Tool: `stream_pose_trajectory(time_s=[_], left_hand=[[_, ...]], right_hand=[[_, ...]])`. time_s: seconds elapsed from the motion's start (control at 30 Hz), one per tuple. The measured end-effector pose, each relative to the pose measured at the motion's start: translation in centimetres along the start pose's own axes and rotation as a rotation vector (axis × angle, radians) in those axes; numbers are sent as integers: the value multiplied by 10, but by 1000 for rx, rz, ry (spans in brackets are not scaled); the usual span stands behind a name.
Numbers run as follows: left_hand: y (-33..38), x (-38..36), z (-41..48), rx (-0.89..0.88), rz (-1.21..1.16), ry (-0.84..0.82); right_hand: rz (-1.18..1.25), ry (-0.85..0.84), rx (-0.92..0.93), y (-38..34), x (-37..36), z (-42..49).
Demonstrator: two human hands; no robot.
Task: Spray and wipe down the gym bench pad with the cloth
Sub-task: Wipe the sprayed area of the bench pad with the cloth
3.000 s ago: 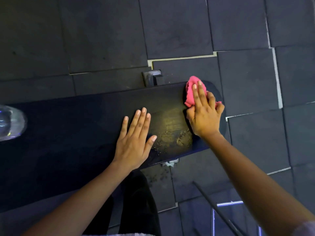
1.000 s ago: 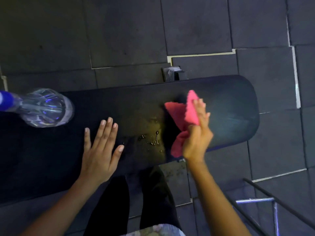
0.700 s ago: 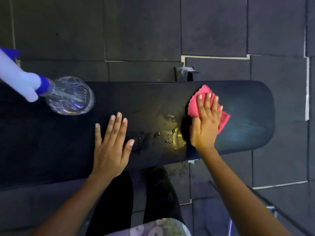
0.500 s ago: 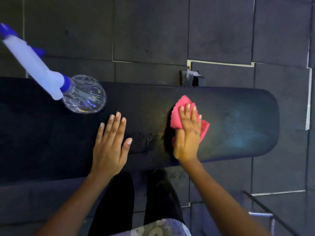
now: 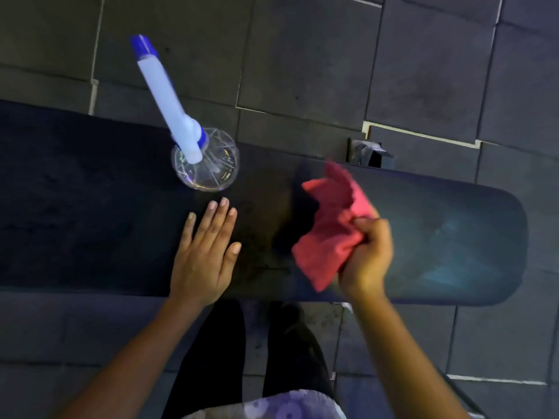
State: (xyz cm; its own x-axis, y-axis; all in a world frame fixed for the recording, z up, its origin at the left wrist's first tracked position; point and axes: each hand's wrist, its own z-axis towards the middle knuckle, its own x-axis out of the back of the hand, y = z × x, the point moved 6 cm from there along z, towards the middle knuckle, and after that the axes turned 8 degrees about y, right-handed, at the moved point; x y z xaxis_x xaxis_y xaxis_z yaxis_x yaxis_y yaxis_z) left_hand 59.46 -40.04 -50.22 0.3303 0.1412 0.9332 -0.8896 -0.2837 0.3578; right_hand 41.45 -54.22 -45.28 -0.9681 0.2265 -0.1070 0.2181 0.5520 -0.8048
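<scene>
The bench pad [image 5: 453, 231] lies open right of the right hand [image 5: 367, 258] gripping the pink cloth [image 5: 329, 234] and at its far left, while the spray bottle [image 5: 205, 167] stands just beyond the flat left hand [image 5: 202, 255], blocking the strip there.

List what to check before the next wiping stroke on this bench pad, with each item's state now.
1. Grip of right hand on cloth: ok.
2. The cloth spread flat for wiping: not ok, bunched.
3. Bracing left hand flat on bench pad, apart from the cloth: ok.
4. The spray bottle upright on the pad: ok.
5. Leftward path free: not ok, the bottle stands there.
6. Pad wiped dry: cannot tell, too dark.
</scene>
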Motion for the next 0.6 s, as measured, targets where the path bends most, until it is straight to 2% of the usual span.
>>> stream_pose_trajectory(time_s=[0.03, 0.1, 0.13, 0.2, 0.23, 0.27, 0.33, 0.5, 0.6], left_hand=[[-1, 0, 0, 2, -10, 5], [-3, 1, -1, 33, -35, 23], [-5, 1, -1, 61, -49, 33], [-8, 2, -1, 112, -63, 48], [-9, 2, -1, 121, -62, 51], [-9, 2, -1, 120, -60, 50], [-8, 1, -1, 116, -56, 44], [-8, -1, -2, 109, -23, 7], [-9, 1, 0, 109, -64, 13]], right_hand=[[37, 7, 12, -12, 0, 9], [-139, -117, 131, -30, -21, 23], [-390, -215, 247, -29, -33, 31], [-1157, -416, 603, 0, -61, 40], [-1485, -458, 784, 18, -70, 45], [-1687, -492, 940, 32, -78, 44], [-1812, -518, 1040, 45, -82, 43], [-1788, -414, 1007, 49, -77, 42], [-1772, -429, 998, 54, -77, 30]])
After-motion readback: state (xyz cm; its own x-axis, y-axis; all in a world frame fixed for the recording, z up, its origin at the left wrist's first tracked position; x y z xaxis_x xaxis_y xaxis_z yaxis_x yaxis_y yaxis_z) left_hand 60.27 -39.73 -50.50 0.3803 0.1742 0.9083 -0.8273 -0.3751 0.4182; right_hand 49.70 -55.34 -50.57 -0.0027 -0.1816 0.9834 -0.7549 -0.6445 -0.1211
